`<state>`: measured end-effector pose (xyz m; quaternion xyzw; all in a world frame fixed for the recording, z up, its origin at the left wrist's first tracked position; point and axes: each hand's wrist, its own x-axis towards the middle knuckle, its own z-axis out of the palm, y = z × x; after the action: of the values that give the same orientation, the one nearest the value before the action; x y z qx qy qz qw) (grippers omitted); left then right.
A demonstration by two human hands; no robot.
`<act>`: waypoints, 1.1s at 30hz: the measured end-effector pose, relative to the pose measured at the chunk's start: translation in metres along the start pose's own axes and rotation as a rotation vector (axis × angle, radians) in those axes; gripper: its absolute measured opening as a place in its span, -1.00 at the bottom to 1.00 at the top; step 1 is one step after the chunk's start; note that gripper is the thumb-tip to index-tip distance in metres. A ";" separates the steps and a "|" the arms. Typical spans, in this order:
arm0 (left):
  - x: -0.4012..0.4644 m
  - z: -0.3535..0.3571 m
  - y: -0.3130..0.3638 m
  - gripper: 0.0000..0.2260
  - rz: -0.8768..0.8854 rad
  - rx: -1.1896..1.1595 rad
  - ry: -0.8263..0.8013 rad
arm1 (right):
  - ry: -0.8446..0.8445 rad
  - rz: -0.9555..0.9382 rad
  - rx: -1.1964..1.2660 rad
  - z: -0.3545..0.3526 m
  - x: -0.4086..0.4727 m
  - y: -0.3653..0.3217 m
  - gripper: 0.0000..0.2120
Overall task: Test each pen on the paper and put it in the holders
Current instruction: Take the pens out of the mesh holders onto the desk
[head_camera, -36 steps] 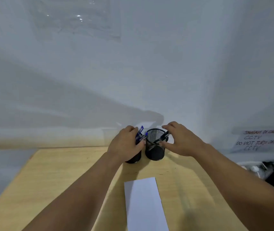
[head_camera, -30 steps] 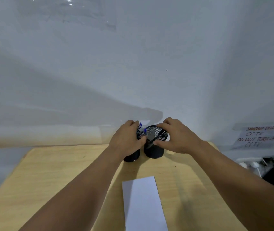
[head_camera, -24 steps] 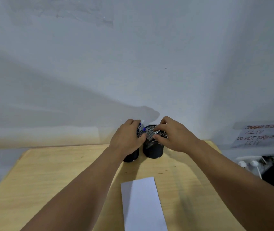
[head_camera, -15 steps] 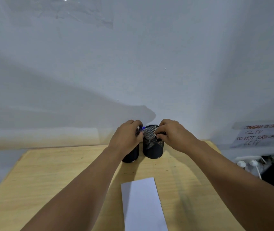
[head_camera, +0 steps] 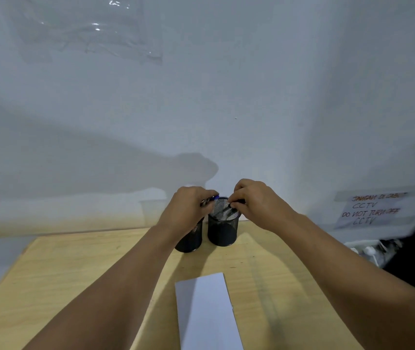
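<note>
Holders stand side by side at the desk's (head_camera: 50, 269) far edge, both black mesh. The left hand (head_camera: 185, 213) covers the left holder (head_camera: 188, 239), its fingers (head_camera: 207, 195) closed around blue pens (head_camera: 212, 198). The right hand (head_camera: 257, 203) pinches a dark pen (head_camera: 236, 202) over the right holder (head_camera: 223, 232). The paper (head_camera: 207, 311) lies nearer the person, well apart from both hands.

Two black mesh holders: left holder (head_camera: 189, 239), right holder (head_camera: 223, 229). One paper sheet (head_camera: 207, 313). Two hands: left hand (head_camera: 186, 213), right hand (head_camera: 258, 203). One wall notice (head_camera: 370, 209). Pen count unclear.
</note>
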<state>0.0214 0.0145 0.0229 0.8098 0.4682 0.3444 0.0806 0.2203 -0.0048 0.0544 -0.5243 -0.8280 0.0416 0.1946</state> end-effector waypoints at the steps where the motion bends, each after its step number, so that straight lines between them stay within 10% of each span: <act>1: 0.001 -0.003 0.004 -0.88 0.021 0.000 0.015 | 0.018 -0.004 0.004 -0.004 -0.002 0.000 -0.82; 18: -0.050 -0.107 0.072 -0.82 0.067 0.057 0.155 | 0.298 -0.053 0.095 -0.053 -0.048 -0.066 -0.86; 33: -0.177 -0.136 -0.006 -0.81 -0.543 -0.057 -0.332 | -0.244 0.008 0.515 0.074 -0.070 -0.174 -0.94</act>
<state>-0.1261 -0.1525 0.0370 0.6979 0.6377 0.1863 0.2674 0.0711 -0.1347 0.0140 -0.4521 -0.8053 0.3140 0.2202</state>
